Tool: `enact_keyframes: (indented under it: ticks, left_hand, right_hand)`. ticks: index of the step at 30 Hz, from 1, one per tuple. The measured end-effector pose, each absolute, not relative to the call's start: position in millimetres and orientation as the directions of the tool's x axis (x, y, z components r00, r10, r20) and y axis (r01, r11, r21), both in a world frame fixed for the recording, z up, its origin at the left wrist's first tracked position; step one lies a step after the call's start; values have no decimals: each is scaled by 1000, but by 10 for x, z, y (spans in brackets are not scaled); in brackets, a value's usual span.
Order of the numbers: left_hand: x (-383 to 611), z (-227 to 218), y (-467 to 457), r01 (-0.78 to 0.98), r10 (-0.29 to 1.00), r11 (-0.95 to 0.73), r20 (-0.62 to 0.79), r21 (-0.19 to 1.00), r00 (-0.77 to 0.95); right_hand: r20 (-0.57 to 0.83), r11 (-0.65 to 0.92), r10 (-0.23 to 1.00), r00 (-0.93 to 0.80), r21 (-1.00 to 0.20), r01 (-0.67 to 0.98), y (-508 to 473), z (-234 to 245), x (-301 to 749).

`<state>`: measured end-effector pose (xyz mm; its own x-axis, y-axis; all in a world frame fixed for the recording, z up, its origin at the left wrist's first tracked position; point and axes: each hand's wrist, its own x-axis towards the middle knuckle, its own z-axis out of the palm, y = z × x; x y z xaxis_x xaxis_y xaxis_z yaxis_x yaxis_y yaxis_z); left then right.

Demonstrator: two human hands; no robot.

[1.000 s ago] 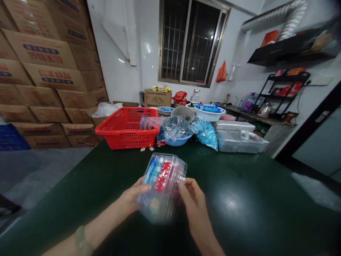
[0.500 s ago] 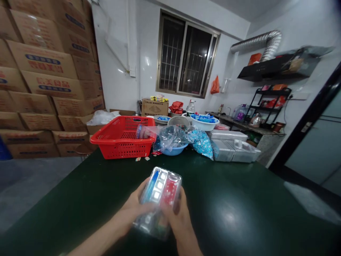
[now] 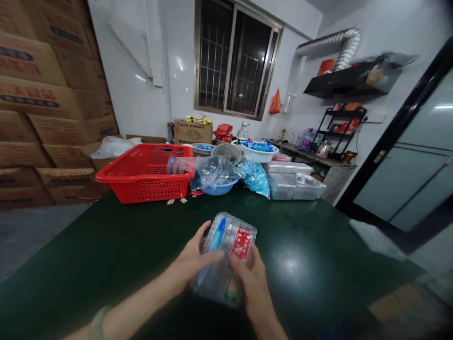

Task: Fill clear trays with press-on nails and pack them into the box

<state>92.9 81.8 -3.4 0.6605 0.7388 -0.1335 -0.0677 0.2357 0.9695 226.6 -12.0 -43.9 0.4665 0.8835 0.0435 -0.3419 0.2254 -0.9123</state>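
Observation:
Between my two hands is a clear plastic box (image 3: 226,278), tilted with its top face toward me, above the dark green table (image 3: 141,245). A long blue item (image 3: 218,236) shows through its left side, and a red patterned packet (image 3: 242,244) through its right. My left hand (image 3: 198,257) grips the left edge, thumb lying across the top. On the right edge, my right hand (image 3: 252,274) holds on with its thumb pressed on the top too. The fingers under the box are hidden, and its near end is blurred.
Across the table's back stand a red plastic basket (image 3: 155,186), a blue basin (image 3: 219,189) under clear plastic film, a bag of blue pieces (image 3: 255,177) and stacked clear boxes (image 3: 297,186). Small paper scraps (image 3: 183,200) lie before the basket. Cardboard cartons (image 3: 31,99) are piled at left.
My view has turned to the right. The box sits slightly farther right and higher in the picture, still held by both hands, and its strong glare has faded.

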Motion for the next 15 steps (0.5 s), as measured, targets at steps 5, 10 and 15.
enact_keyframes:
  ticks: [5,10,15]
  left_hand:
    - [1069,-79,832,-82,740,264,-148,961,656]
    - [1068,-131,889,-151,701,428,-222,891,678]
    - [864,-143,1002,-179,690,512,-279,840,668]
  right_hand:
    - [21,221,878,479,-904,-365,-174,-412,2356]
    - [5,209,907,421,-874,-440,-191,-346,2409]
    - [-19,118,947,319,-907,-404,-198,-479,2407]
